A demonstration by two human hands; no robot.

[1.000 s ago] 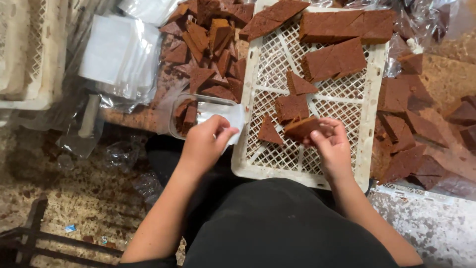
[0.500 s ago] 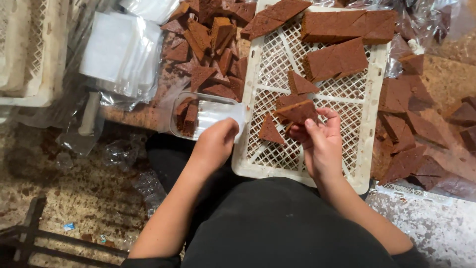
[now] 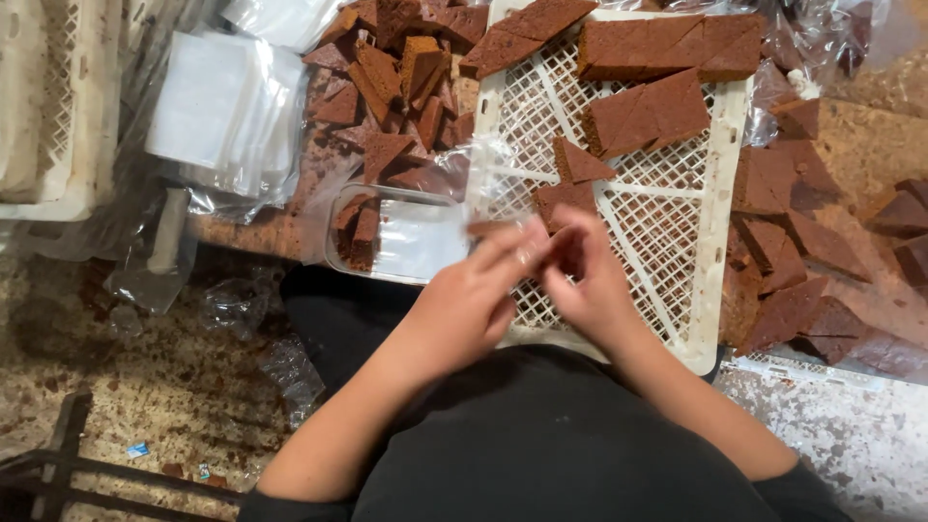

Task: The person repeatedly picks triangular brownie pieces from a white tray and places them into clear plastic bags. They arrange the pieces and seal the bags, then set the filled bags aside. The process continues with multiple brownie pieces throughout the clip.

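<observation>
Left hand [image 3: 474,295]: fingers pinched together on a brown cake piece [image 3: 488,230], over the near edge of the white lattice crate [image 3: 715,290].
Right hand [image 3: 585,280]: fingers curled, tips meeting the left hand; grip contents cannot be told.
Clear plastic tray [image 3: 406,242]: just left of the hands, holding two cake wedges [image 3: 356,227].
Bag stack [image 3: 227,111]: far left on the surface.

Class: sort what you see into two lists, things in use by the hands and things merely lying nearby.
In use: left hand, right hand, white lattice tray, clear plastic container, brown cake wedge.
Lying about: stack of clear bags, white crate, loose pile of cake pieces.
</observation>
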